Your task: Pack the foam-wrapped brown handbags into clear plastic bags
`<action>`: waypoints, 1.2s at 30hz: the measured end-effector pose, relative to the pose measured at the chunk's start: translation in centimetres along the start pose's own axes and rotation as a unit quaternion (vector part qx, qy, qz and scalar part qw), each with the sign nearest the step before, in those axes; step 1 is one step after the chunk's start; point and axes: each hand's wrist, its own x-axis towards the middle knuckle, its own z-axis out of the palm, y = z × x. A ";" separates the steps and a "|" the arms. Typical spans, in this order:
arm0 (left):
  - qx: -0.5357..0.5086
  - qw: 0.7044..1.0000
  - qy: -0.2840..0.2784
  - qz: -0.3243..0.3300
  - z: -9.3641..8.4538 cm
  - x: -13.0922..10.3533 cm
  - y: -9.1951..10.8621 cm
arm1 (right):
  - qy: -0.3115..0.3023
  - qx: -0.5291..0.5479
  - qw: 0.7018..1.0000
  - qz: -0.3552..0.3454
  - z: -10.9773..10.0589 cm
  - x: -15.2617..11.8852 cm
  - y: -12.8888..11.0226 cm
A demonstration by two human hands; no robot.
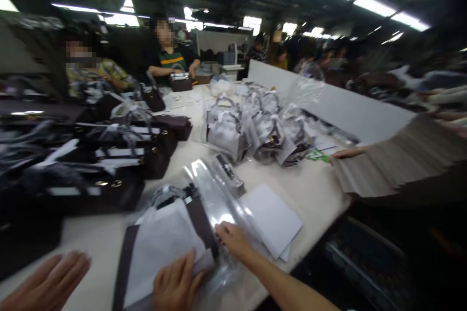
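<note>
A dark brown handbag lies in front of me, mostly covered by a white wrapping sheet, its handles wrapped in grey film. My left hand rests on the lower part of the sheet, fingers apart. To its right, my right hand is closed on the edge of a clear plastic bag, which lies beside and partly against the handbag. What is under my left palm is hidden. Another person's hand, fingers straight, comes in at the lower left, apart from the handbag.
Rows of dark handbags crowd the left. Bagged handbags stand beyond, near a white partition. White sheets and a small box lie on the right. A hand there holds brown stacked sheets. Co-workers sit behind.
</note>
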 end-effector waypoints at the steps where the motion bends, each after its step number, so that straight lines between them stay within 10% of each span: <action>1: 0.049 0.998 -0.030 0.037 -0.7 -0.1 0.1 | 0.000 0.012 1.000 -0.008 -0.1 -0.4 0.8; 5: 0.143 0.983 -0.089 0.070 -1.7 0.2 0.8 | 0.034 0.025 0.997 -0.059 -0.6 -1.7 0.7; 7: 0.137 0.984 -0.101 0.044 -1.5 0.2 1.3 | 0.031 -0.055 0.979 -0.196 -1.0 -2.1 -0.9; 11: 0.074 0.991 -0.104 -0.029 -1.0 -0.3 1.8 | -0.112 -0.249 0.837 -0.474 -1.0 -1.8 -2.6; 15: 0.038 0.986 -0.152 -0.062 -2.2 -1.1 0.6 | -0.109 -0.277 0.835 -0.463 0.2 -1.1 -1.1; 23: -0.030 0.926 -0.140 -0.350 -5.3 -3.9 -5.3 | -0.088 -0.179 0.876 -0.439 2.2 -1.6 0.3; 32: 0.001 0.953 -0.054 -0.298 -6.6 0.5 -4.3 | -0.035 -0.199 0.878 -0.434 -0.1 -1.4 -2.2; 36: 0.023 0.961 -0.014 -0.277 -5.3 -1.9 -1.2 | -0.097 -0.231 0.860 -0.444 -2.6 -2.0 -1.8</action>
